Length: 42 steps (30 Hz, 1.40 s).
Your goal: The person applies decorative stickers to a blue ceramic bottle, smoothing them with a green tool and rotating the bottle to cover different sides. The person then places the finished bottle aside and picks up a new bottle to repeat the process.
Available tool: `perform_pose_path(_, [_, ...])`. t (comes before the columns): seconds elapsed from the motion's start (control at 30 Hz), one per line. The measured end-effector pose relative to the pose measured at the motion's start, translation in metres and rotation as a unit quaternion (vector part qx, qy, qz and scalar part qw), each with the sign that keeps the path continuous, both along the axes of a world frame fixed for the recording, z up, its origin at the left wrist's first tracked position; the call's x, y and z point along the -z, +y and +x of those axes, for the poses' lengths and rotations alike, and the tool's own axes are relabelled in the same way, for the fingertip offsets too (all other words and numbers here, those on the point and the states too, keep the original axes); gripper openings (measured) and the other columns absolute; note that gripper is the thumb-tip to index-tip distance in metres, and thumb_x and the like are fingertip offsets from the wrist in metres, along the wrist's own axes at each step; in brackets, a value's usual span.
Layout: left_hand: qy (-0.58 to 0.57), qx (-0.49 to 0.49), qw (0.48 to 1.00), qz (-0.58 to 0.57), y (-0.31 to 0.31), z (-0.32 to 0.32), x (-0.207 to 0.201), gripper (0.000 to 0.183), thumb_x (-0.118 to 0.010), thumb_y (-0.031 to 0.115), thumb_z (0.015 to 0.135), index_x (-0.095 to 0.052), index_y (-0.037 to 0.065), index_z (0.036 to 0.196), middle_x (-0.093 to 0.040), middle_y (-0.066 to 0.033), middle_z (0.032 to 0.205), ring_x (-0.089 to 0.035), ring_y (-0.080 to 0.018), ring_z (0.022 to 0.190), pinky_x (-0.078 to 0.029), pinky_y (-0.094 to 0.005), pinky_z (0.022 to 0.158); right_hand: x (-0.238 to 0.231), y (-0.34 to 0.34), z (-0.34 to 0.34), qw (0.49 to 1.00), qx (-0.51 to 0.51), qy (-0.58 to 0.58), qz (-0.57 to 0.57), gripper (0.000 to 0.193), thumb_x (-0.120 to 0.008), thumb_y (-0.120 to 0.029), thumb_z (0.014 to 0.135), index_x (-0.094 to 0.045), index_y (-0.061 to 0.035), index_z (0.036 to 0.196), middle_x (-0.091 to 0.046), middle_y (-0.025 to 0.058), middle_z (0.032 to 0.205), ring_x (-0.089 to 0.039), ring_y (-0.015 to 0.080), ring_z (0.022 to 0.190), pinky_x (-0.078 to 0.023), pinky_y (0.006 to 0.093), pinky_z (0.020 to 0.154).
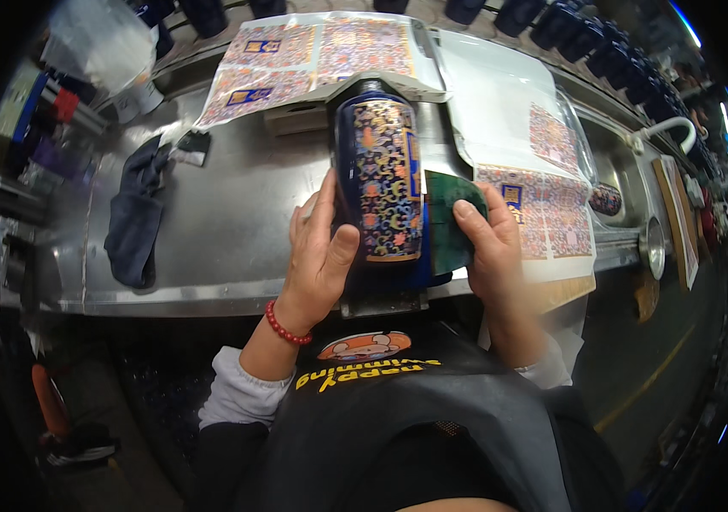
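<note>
A dark blue bottle (388, 183) with a colourful floral pattern and gold bands lies in front of me, its neck pointing away. Against its left side rests my left hand (319, 243), fingers stretched along the glossy surface and thumb standing apart. My right hand (493, 243) pinches a flat green scraper (449, 218) between thumb and fingers. The scraper's straight edge is at the bottle's right side, beside a blue-and-gold panel of the pattern. The bottle's underside and what supports it are mostly hidden.
Printed floral sheets (274, 64) lie behind the bottle, with more sheets (551, 200) to the right. A dark cloth (135, 213) lies on the metal worktop (210, 247). At right are a sink with a white tap (671, 128) and a metal bowl (654, 247). Several dark blue bottles (581, 38) line the back.
</note>
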<state>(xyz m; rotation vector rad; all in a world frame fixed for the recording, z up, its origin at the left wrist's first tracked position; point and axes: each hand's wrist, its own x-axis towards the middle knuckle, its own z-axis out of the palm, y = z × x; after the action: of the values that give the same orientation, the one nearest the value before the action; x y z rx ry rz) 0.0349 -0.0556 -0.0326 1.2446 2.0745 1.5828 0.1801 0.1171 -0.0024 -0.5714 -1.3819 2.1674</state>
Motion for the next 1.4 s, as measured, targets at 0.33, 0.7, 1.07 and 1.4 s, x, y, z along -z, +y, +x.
perform_pose_path(0.33, [0.048,-0.021,0.998,-0.044,0.005,0.003,0.001,0.11,-0.054,0.072,0.091,-0.021,-0.014,0.152,-0.053,-0.0232,0.14,-0.045,-0.0344,0.134,-0.017,-0.0519,0.117,-0.007,0.0,0.004,0.985,0.017,-0.018,0.172,0.02,-0.066,-0.01,0.098,-0.062,-0.0012,0.115,-0.068,0.0019,0.099,-0.061,0.0059,0.088,-0.051,0.0217,0.074])
perform_pose_path(0.7, [-0.078,0.044,0.996,0.011,0.005,-0.003,0.006,0.109,-0.062,0.066,0.09,-0.021,-0.012,0.153,-0.051,-0.0239,0.143,-0.043,-0.0342,0.136,-0.018,-0.0523,0.117,-0.014,0.011,0.015,0.735,-0.036,0.052,0.675,0.046,-0.076,0.002,0.062,-0.074,-0.0096,0.107,-0.061,0.0069,0.091,-0.055,0.0257,0.078,-0.043,0.0366,0.07])
perform_pose_path(1.07, [0.221,0.008,0.969,-0.107,-0.005,0.002,-0.004,0.12,-0.07,0.067,0.08,-0.014,-0.004,0.159,-0.045,-0.0238,0.151,-0.035,-0.0475,0.14,-0.004,-0.0669,0.115,-0.001,0.017,0.019,0.825,0.024,0.05,0.563,0.042,-0.078,0.004,0.069,-0.075,-0.0067,0.109,-0.063,0.0075,0.089,-0.058,0.0219,0.078,-0.046,0.0321,0.067])
perform_pose_path(1.4, [-0.002,0.051,0.998,-0.048,-0.003,0.005,-0.002,0.097,-0.054,0.054,0.099,-0.007,-0.005,0.159,-0.037,-0.0247,0.157,-0.034,-0.0378,0.147,-0.002,-0.0637,0.117,0.008,0.007,0.027,0.746,-0.044,0.096,0.657,0.047,-0.076,-0.002,0.059,-0.075,-0.0123,0.105,-0.06,0.004,0.094,-0.051,0.0236,0.077,-0.041,0.0372,0.072])
